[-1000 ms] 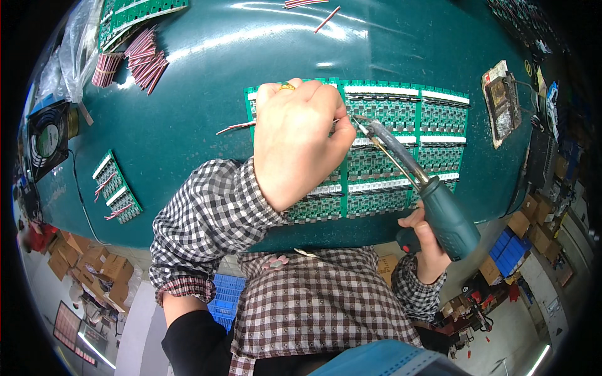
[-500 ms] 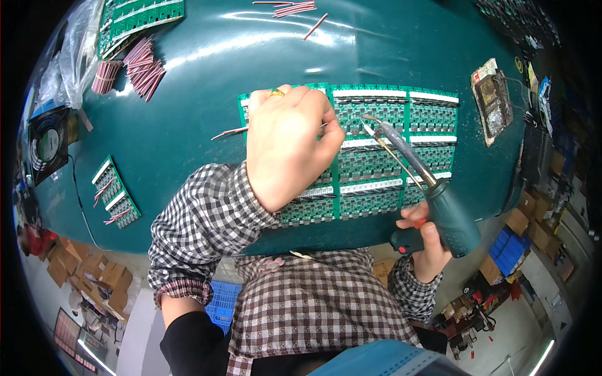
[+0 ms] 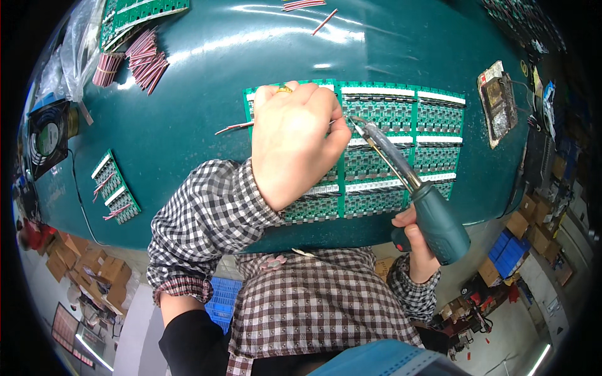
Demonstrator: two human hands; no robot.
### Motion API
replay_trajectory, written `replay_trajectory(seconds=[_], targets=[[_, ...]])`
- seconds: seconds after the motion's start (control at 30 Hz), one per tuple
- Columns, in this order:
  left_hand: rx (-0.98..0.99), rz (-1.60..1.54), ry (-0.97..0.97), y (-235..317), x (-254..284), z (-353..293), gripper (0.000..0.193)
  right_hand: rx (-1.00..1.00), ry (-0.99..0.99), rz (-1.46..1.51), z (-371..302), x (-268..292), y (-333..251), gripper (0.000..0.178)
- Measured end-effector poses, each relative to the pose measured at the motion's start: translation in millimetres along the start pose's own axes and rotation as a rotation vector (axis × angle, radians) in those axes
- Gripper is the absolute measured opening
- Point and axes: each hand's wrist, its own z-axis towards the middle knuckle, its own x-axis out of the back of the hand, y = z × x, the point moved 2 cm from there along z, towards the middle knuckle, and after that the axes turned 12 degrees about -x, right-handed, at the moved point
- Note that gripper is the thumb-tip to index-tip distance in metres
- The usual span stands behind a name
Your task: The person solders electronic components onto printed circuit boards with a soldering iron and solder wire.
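My left hand (image 3: 301, 144) is closed in a pinch over the left part of a green circuit board panel (image 3: 376, 164). It grips a thin red-and-white wire (image 3: 233, 128), whose tail sticks out to the left of the hand. The palm and fingers cover that part of the panel. In my right hand (image 3: 419, 244) is a dark green soldering iron gun (image 3: 441, 224), fingers wrapped round its handle. The iron's tip reaches the panel beside the left fingertips; whether it touches the wire end cannot be made out.
Bundles of red-and-white wires (image 3: 147, 62) lie at the upper left beside stacked green boards (image 3: 141, 17). A smaller board piece (image 3: 116, 187) with wires rests at left, near a fan (image 3: 49, 139). A solder-stained tray (image 3: 496, 103) is at right. Loose wires (image 3: 324, 22) lie far off.
The soldering iron has moved left and slightly up, bringing its tip close to the left fingertips. My left hand keeps its pinch over the panel. The whole view has shifted slightly.
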Motion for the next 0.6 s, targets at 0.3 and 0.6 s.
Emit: replay_trajectory(seconds=[0.3,0.6], targets=[[-0.022,0.022,0.045,-1,-2,-1,0.015,0.004,0.026,-0.028,0,1,4,0.023],[-0.021,0.018,0.044,-1,-1,-1,0.014,0.057,-0.029,-0.006,0,9,17,0.046]])
